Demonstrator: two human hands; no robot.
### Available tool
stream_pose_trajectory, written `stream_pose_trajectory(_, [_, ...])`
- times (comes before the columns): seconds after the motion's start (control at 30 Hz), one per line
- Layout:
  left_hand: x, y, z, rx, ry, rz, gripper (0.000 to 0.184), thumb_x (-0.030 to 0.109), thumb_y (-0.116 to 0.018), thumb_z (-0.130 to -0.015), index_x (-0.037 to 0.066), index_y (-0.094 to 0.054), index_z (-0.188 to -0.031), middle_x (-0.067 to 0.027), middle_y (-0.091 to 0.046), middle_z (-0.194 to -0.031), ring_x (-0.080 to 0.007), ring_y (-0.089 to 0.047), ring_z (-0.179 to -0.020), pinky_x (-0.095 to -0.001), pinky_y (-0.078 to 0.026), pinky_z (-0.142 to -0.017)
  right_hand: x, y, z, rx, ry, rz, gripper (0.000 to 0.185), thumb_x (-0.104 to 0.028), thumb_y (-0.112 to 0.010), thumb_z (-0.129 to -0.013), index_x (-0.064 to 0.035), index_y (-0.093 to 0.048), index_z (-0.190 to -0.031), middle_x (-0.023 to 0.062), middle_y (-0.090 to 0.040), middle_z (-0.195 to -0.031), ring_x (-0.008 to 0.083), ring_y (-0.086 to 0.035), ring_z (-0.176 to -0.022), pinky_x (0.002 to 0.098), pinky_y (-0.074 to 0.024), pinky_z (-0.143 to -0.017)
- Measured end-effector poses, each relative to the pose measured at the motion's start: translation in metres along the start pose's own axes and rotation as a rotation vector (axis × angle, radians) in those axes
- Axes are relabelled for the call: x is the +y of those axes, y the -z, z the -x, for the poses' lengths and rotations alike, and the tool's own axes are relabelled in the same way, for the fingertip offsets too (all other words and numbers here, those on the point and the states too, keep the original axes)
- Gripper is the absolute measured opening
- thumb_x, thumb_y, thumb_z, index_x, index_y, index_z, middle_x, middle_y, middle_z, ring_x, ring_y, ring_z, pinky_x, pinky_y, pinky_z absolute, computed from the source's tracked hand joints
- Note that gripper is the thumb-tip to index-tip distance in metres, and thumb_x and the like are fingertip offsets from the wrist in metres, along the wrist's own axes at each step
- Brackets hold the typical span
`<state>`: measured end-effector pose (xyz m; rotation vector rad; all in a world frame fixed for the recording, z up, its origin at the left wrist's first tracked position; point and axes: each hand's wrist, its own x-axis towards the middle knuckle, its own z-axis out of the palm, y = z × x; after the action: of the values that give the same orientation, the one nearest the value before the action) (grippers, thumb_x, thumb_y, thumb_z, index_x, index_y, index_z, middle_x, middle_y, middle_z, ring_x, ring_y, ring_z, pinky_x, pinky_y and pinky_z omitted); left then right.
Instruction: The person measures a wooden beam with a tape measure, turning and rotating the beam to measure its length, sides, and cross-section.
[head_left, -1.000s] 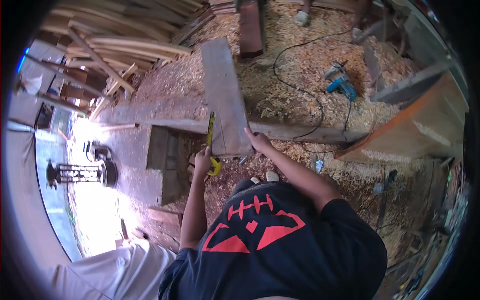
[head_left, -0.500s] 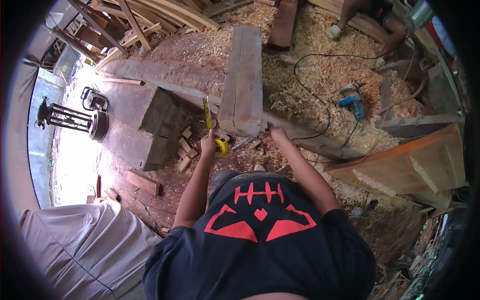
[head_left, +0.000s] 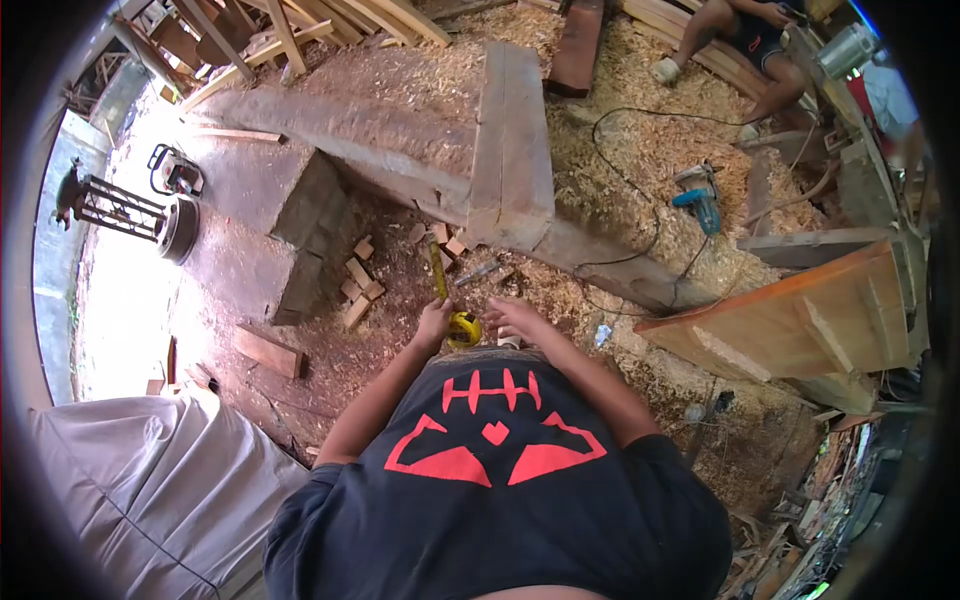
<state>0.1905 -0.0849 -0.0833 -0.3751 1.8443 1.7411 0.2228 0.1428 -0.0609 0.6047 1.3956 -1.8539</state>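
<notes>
My left hand (head_left: pixel 434 320) is closed on a yellow tape measure (head_left: pixel 464 330) in front of my waist. A short length of its blade (head_left: pixel 438 272) sticks out away from me. To the right of the tape measure's case is my right hand (head_left: pixel 515 318), with fingers apart and nothing visible in them. Beyond both hands, a thick wooden beam (head_left: pixel 512 140) lies across the concrete ledge (head_left: pixel 610 255), its near end facing me. Small wood offcuts (head_left: pixel 360 282) are scattered on the ground left of the tape's blade.
A blue power tool (head_left: pixel 702 208) with a black cord rests among wood shavings on the right. Nearer stands a large slanted wooden slab (head_left: pixel 790 310). Concrete blocks (head_left: pixel 300 220) and a chainsaw (head_left: pixel 176 172) are at left. Another person's leg (head_left: pixel 700 35) shows at upper right.
My right hand has come away from the beam's near end, back toward my waist. My left hand and the tape measure have drawn slightly nearer to me. The view has shifted.
</notes>
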Motion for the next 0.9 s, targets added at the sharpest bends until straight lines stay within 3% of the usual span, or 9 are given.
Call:
stream_pose_trajectory(0.2, [0.045, -0.005, 0.051, -0.228, 0.007, 0.339, 0.029, 0.024, -0.045, -0.106, 0.0, -0.06, -0.109, -0.0069, -0.065, -0.094, -0.0156, -0.061, -0.084, -0.0303, -0.049, -0.077, 0.004, -0.072, -0.005, -0.332, 0.22, -0.174, 0.051, -0.029, -0.063, -0.098, -0.0078, -0.048, -0.142, 0.0058, -0.064, -0.12, 0.0184, -0.064, -0.106, 0.0357, -0.0538, -0.087])
stream_pose_trajectory(0.37, [0.03, 0.006, 0.052, -0.154, -0.133, 0.021, 0.032, 0.024, -0.044, -0.105, -0.002, -0.062, -0.107, -0.0047, -0.064, -0.09, -0.0138, -0.057, -0.081, -0.0305, -0.047, -0.074, 0.002, -0.082, 0.007, -0.299, 0.178, -0.167, 0.053, -0.025, -0.063, -0.098, -0.0097, -0.046, -0.145, 0.006, -0.064, -0.123, 0.0175, -0.063, -0.108, 0.0353, -0.0534, -0.089])
stream_pose_trajectory(0.43, [0.046, 0.002, 0.068, -0.12, -0.201, -0.138, 0.03, 0.027, -0.046, -0.104, 0.002, -0.062, -0.11, -0.0026, -0.06, -0.087, -0.0123, -0.053, -0.078, -0.0307, -0.045, -0.069, 0.014, -0.075, 0.002, -0.269, 0.305, -0.091, 0.052, -0.018, -0.06, -0.1, -0.0097, -0.043, -0.148, 0.0064, -0.058, -0.136, 0.0183, -0.056, -0.123, 0.0326, -0.0485, -0.099])
stream_pose_trajectory(0.5, [0.035, -0.001, 0.057, -0.14, -0.292, -0.143, 0.029, 0.026, -0.045, -0.105, 0.004, -0.062, -0.109, -0.002, -0.061, -0.088, -0.0133, -0.054, -0.079, -0.0305, -0.046, -0.069, 0.021, -0.071, 0.011, -0.223, 0.407, -0.071, 0.052, -0.017, -0.061, -0.099, -0.0091, -0.044, -0.147, 0.0055, -0.057, -0.137, 0.0174, -0.056, -0.122, 0.0315, -0.0484, -0.099])
stream_pose_trajectory(0.67, [0.09, -0.015, 0.053, -0.311, -0.205, 0.096, 0.029, 0.026, -0.044, -0.107, 0.006, -0.064, -0.105, -0.0006, -0.06, -0.089, -0.0108, -0.053, -0.083, -0.0285, -0.045, -0.075, 0.014, -0.051, 0.037, -0.005, 0.122, 0.031, 0.036, -0.024, -0.064, -0.098, -0.0075, -0.061, -0.129, 0.0031, -0.068, -0.109, 0.0133, -0.063, -0.097, 0.0306, -0.0519, -0.083])
stream_pose_trajectory(0.77, [0.113, -0.031, 0.045, -0.394, -0.163, 0.032, 0.026, 0.021, -0.044, -0.107, 0.005, -0.063, -0.099, 0.0015, -0.056, -0.088, -0.0097, -0.049, -0.082, -0.0254, -0.042, -0.071, 0.012, -0.036, 0.032, 0.142, 0.142, 0.079, 0.03, -0.036, -0.064, -0.097, -0.0074, -0.069, -0.107, 0.0025, -0.068, -0.092, 0.0128, -0.061, -0.078, 0.0314, -0.0505, -0.07])
stream_pose_trajectory(0.8, [0.094, -0.04, 0.028, -0.393, -0.323, 0.006, 0.028, 0.022, -0.043, -0.107, 0.005, -0.063, -0.099, 0.0009, -0.058, -0.09, -0.0105, -0.049, -0.084, -0.0266, -0.041, -0.076, 0.006, -0.032, 0.034, 0.148, 0.182, 0.172, 0.03, -0.036, -0.064, -0.097, -0.0072, -0.069, -0.104, 0.0022, -0.067, -0.089, 0.0125, -0.06, -0.077, 0.0317, -0.0496, -0.068])
stream_pose_trajectory(0.87, [0.109, -0.044, 0.025, -0.436, -0.249, -0.019, 0.03, 0.026, -0.042, -0.108, 0.004, -0.063, -0.103, -0.0008, -0.058, -0.094, -0.0132, -0.051, -0.092, -0.0298, -0.042, -0.084, -0.028, -0.036, 0.057, 0.182, 0.272, 0.35, 0.03, -0.036, -0.064, -0.097, -0.0072, -0.07, -0.099, 0.002, -0.066, -0.083, 0.0116, -0.057, -0.075, 0.0319, -0.0474, -0.066])
stream_pose_trajectory(0.9, [0.111, -0.046, 0.019, -0.483, -0.251, 0.02, 0.033, 0.029, -0.042, -0.108, 0.004, -0.063, -0.105, -0.0017, -0.06, -0.096, -0.014, -0.053, -0.095, -0.031, -0.042, -0.086, -0.013, -0.025, 0.037, 0.155, 0.318, 0.179, 0.029, -0.035, -0.064, -0.097, -0.0073, -0.07, -0.099, 0.0024, -0.066, -0.08, 0.0118, -0.058, -0.074, 0.0317, -0.0475, -0.065])
